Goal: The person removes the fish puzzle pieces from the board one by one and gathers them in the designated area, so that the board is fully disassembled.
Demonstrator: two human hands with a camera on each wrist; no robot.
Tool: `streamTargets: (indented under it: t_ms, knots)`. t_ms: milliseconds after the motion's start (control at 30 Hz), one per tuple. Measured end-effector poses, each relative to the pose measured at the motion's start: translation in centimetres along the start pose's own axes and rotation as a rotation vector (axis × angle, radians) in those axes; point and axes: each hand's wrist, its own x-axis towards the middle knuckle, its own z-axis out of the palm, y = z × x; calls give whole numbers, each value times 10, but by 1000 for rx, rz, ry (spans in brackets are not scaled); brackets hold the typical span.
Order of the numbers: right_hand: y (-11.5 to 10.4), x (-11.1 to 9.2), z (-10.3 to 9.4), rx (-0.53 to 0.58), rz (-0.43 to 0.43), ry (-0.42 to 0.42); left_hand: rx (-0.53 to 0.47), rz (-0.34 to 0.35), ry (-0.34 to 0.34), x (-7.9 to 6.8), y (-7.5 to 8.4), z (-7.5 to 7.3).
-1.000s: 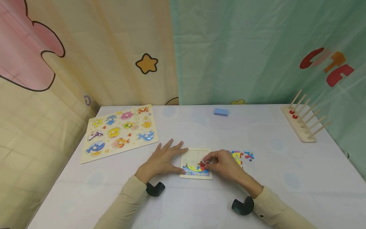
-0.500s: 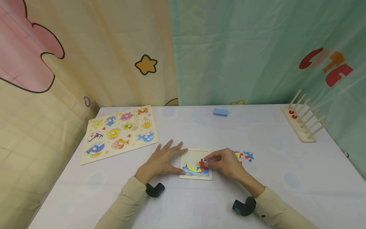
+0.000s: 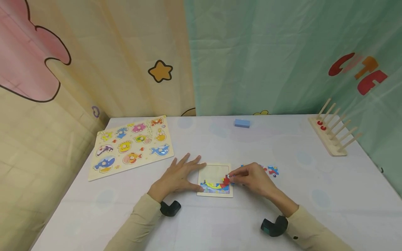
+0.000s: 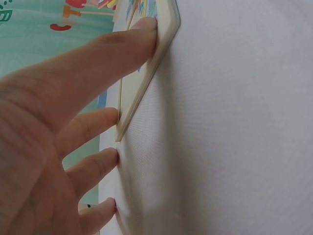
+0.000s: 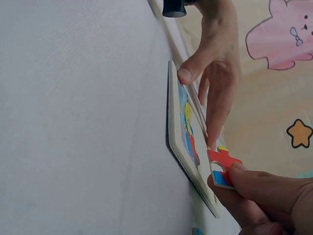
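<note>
A small wooden jigsaw tray (image 3: 215, 195) lies on the table, its lower part filled with blue and yellow pieces and its upper part bare wood. My left hand (image 3: 177, 177) rests at its left side with fingers spread; the thumb (image 4: 144, 36) presses on the frame and the index fingertip touches the far left corner. Between thumb and index finger my right hand (image 3: 255, 180) pinches a red jigsaw piece (image 5: 225, 159) with a blue corner and a yellow tip. That piece is tilted over the tray's right edge. Loose jigsaw pieces (image 3: 273, 170) lie beyond the right hand, partly hidden by it.
At the back left lies a large knob puzzle board (image 3: 132, 144) with sea animals. A blue block (image 3: 242, 123) sits near the back edge. On the right stands a wooden peg rack (image 3: 329, 136) with red beads. Curtains (image 3: 267, 59) hang behind the table.
My right hand has shifted slightly to the right, and the pinched red jigsaw piece has turned and moved toward the tray's right edge. The left hand stays in place.
</note>
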Motion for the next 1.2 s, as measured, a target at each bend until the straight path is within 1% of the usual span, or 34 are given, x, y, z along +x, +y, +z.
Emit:
streamTargets:
  t_ms: [200,333,433,600,767,1000,1200]
  knots:
    - [8,-7,-14,-2,44,3,-2,-2,-4,-1,0,0]
    - [13,-13,-23,0,53,11,6,2,-1,-1,0,0]
    - [19,-18,-31,-21,62,26,9,3,0,-1,-1,0]
    - [29,-26,-48,-70,113,64,3,7,-2,-1,-1,0]
    - [41,-37,-64,-113,121,94,7,17,-2,-1,-1,-1]
    - [53,-48,-77,-152,171,98,4,15,-4,0,-1,-1]
    - [58,-54,-86,-183,193,103,8,10,-9,0,-1,-1]
